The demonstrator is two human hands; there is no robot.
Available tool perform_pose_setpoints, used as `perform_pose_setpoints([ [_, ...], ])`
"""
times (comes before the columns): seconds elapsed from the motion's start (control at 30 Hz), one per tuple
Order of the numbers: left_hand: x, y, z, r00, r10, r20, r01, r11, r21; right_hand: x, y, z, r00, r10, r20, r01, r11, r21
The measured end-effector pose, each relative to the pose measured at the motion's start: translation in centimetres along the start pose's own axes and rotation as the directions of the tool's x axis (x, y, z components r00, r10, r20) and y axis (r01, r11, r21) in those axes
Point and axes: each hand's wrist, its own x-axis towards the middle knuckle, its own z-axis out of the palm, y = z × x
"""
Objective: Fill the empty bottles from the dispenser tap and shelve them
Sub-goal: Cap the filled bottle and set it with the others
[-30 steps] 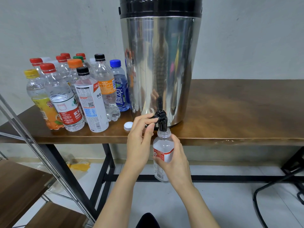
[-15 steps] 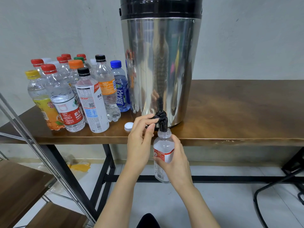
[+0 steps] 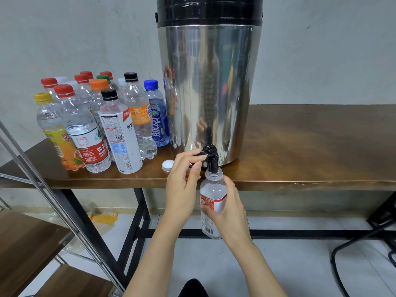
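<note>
A tall steel dispenser with a black lid stands on the wooden table. Its black tap juts over the front edge. My left hand pinches the tap's lever between thumb and fingers. My right hand grips a clear uncapped bottle with a red and white label, held upright with its mouth right under the spout. The bottle's white cap lies on the table just left of the tap.
Several capped bottles with red, orange, black, blue and yellow caps crowd the table left of the dispenser. A metal-framed shelf with wooden boards stands at the lower left. Black chair legs show at the lower right.
Both hands, the bottle and the tap stay as they were; only the view shifts very slightly.
</note>
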Motion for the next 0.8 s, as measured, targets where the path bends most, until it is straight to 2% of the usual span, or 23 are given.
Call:
perform_pose_setpoints([
  [0.8,0.00,0.15,0.00,1.000,0.014,-0.008,-0.014,1.000,0.007,0.20,-0.39,-0.10,1.000,-0.005,0.000,0.005,1.000,-0.007],
])
